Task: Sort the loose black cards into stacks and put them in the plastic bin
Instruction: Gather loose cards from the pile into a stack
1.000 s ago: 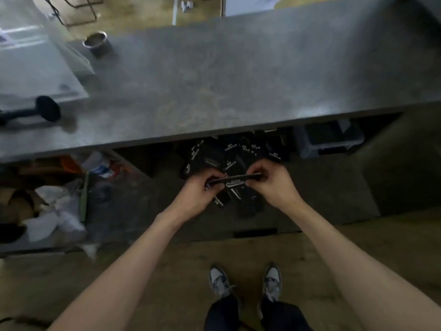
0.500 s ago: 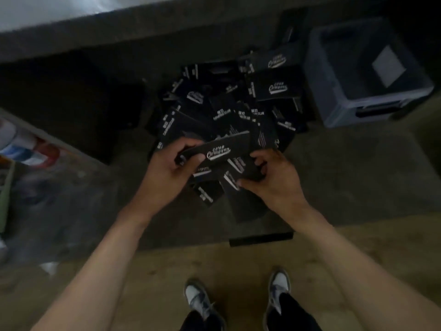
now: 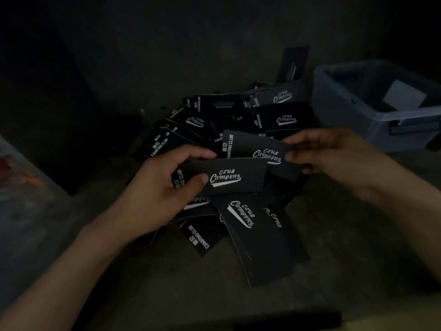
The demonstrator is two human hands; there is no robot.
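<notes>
A heap of loose black cards (image 3: pixel 241 115) printed "Camping Club" in white lies on a dark shelf under the counter. My left hand (image 3: pixel 164 189) grips a small stack of these cards (image 3: pixel 229 177), thumb on top. My right hand (image 3: pixel 334 156) pinches the right end of another black card (image 3: pixel 253 149) just behind that stack. More cards (image 3: pixel 260 235) fan out toward me below both hands. The grey plastic bin (image 3: pixel 346 108) stands at the right, past my right hand, with a pale sheet inside it.
A clear container with coloured items (image 3: pixel 21 187) sits at the left edge. The shelf's dark back wall (image 3: pixel 167 56) rises behind the heap. One card (image 3: pixel 292 64) leans upright against it. The scene is dim.
The view has dropped from the counter top down close to the shelf. My right hand has taken hold of a further card and holds it behind the left hand's stack.
</notes>
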